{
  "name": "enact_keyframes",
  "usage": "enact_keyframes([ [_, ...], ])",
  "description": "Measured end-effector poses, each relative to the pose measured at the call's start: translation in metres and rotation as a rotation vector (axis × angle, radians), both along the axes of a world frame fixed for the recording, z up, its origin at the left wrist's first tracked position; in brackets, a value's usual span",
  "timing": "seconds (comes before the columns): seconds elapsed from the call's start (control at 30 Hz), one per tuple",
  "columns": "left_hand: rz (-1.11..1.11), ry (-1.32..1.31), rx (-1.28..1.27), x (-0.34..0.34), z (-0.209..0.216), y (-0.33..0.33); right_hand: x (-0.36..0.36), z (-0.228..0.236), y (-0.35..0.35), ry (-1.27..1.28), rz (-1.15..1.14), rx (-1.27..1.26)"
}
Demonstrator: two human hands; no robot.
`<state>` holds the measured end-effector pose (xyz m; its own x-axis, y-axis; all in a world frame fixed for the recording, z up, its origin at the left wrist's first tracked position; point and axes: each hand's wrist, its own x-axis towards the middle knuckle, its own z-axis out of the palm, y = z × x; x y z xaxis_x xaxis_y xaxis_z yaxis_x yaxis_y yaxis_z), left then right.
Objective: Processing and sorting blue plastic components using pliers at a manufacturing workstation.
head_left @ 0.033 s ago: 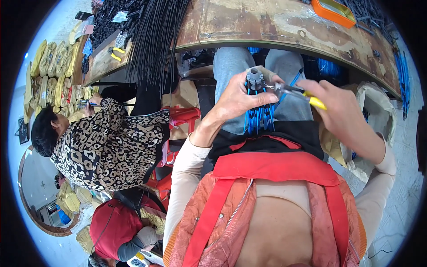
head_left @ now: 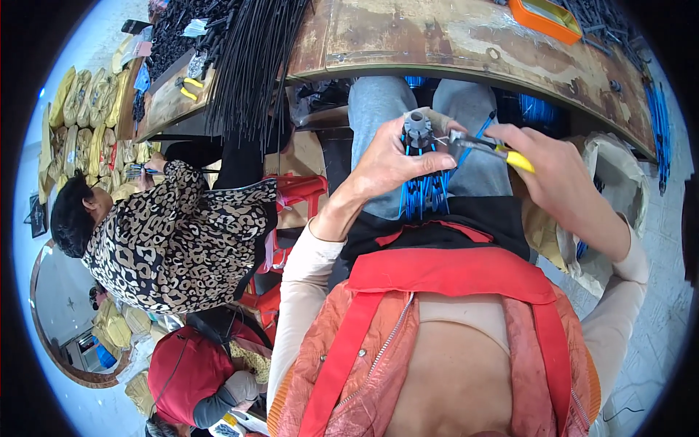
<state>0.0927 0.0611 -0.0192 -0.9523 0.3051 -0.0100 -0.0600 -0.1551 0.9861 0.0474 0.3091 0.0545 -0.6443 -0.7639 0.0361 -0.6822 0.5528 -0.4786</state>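
Observation:
Above my lap, my left hand [head_left: 389, 166] is closed around an umbrella frame: a grey notched hub [head_left: 417, 130] on top, with a bundle of thin blue ribs [head_left: 424, 198] hanging below it. The thumb lies across the front of the bundle. To its right, my right hand [head_left: 546, 164] grips pliers with yellow-and-black handles [head_left: 519, 161]. The plier jaws [head_left: 459, 139] point left at the hub, and a thin bright wire [head_left: 441, 139] spans between them. One blue rib [head_left: 486, 125] slants up to the right behind the pliers. The jaw tips are too small to read.
A worn wooden table [head_left: 408, 40] runs ahead of my knees, with an orange tray [head_left: 546, 20] on it. Black rods [head_left: 255, 65] overhang its left part. A co-worker in a leopard-print top [head_left: 175, 240] sits at left. A pale sack [head_left: 615, 182] stands at right.
My right hand and the pliers have shifted slightly, and the handles look closer together. The left hand and the umbrella frame have stayed in place.

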Motion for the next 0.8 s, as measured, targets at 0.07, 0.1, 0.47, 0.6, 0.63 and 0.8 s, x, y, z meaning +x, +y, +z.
enact_keyframes([
  [0.07, -0.003, 0.010, 0.005, -0.002, 0.001, 0.003, -0.005, -0.014, 0.001, -0.036, 0.011, -0.003],
  [0.1, 0.034, -0.002, 0.014, -0.001, 0.002, 0.005, -0.003, -0.018, 0.000, -0.140, 0.018, -0.040],
  [0.47, 0.014, 0.007, 0.059, 0.000, 0.003, 0.007, 0.006, -0.022, -0.004, -0.005, 0.031, -0.046],
  [0.6, 0.041, -0.021, 0.015, 0.002, 0.012, 0.012, 0.006, -0.029, 0.000, 0.110, 0.024, -0.060],
  [0.63, 0.041, -0.022, 0.014, 0.003, 0.012, 0.012, 0.006, -0.029, 0.000, 0.120, 0.009, -0.049],
  [0.8, 0.044, -0.012, 0.019, 0.004, 0.013, 0.011, 0.005, -0.020, -0.001, 0.222, 0.026, 0.036],
])
